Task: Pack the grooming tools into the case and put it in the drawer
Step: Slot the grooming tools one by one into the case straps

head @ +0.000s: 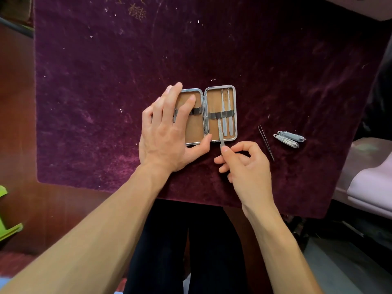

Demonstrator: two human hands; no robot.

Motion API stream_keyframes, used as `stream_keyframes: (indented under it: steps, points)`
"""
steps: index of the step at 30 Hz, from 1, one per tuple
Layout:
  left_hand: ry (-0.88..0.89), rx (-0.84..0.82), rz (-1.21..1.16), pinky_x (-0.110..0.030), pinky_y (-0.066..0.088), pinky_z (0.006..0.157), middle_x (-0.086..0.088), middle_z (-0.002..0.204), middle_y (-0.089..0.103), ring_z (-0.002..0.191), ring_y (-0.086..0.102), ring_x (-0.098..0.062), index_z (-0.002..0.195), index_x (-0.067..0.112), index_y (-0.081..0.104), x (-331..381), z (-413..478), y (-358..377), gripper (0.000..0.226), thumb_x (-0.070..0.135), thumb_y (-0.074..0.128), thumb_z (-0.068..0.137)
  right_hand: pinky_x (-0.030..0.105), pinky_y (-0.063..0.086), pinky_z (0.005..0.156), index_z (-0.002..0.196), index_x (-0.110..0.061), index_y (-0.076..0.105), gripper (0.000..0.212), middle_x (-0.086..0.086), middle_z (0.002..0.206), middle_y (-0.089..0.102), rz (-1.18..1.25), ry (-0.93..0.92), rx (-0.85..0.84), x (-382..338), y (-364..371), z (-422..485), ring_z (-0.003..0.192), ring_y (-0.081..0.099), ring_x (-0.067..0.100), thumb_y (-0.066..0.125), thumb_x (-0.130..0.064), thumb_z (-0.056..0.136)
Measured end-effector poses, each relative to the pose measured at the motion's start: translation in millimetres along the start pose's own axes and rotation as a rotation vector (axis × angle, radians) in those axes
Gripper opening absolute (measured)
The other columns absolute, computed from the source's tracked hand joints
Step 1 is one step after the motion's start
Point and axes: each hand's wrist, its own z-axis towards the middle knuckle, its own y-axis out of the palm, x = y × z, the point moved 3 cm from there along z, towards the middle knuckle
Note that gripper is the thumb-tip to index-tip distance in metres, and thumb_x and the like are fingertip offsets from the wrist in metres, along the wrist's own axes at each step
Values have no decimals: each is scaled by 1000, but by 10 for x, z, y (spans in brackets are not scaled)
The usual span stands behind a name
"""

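Note:
A small metal-framed case (212, 102) lies open flat on the purple velvet cloth, tan lining up, with a dark elastic band across each half. Two slim metal tools (226, 111) sit under the band in the right half. My left hand (167, 128) lies spread over the left half, pressing it down, thumb at the case's near edge. My right hand (244, 164) pinches the near end of a nail file (220, 130), whose tip lies under the right half's band. Thin tweezers (266, 143) and two nail clippers (289, 139) lie loose on the cloth to the right.
The purple velvet cloth (106, 92) covers the table, speckled with white lint. Bare wood shows at the left. A green object (8, 221) sits at the lower left. Pale folded fabric (373, 187) lies at the right. My dark-trousered legs are below the near edge.

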Motion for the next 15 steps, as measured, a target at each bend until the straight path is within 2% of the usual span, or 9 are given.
stream_keyframes:
  steps: [4, 7, 9, 15]
  points:
    - [3, 1, -2, -44, 34, 112, -14, 160, 40, 148, 40, -32, 143, 17, 51, 0, 3, -1, 80, 72, 55, 84, 21, 46, 60, 101, -16, 60, 17, -4, 79, 83, -2, -25, 37, -39, 46, 54, 56, 68, 1, 74, -27, 100]
    - [2, 3, -1, -44, 34, 112, -14, 160, 40, 148, 40, -32, 143, 18, 51, 2, 1, 2, 80, 72, 54, 84, 29, 48, 66, 98, -18, 59, 22, -8, 77, 83, -53, -53, 66, -74, 102, 86, 56, 69, 1, 74, -34, 98]
    - [2, 6, -1, -44, 34, 112, -14, 160, 41, 148, 41, -32, 143, 17, 51, 3, 2, 0, 80, 71, 55, 85, 29, 50, 70, 94, -20, 58, 24, -11, 75, 82, -82, -72, 84, -93, 128, 103, 56, 70, 2, 74, -38, 97]
    - [-2, -7, -4, -44, 34, 112, -14, 160, 40, 148, 41, -33, 143, 17, 51, 8, 3, -6, 81, 71, 56, 83, 32, 53, 73, 90, -22, 58, 23, -5, 75, 82, -53, -71, 103, -59, 47, 82, 57, 71, 5, 76, -36, 95]
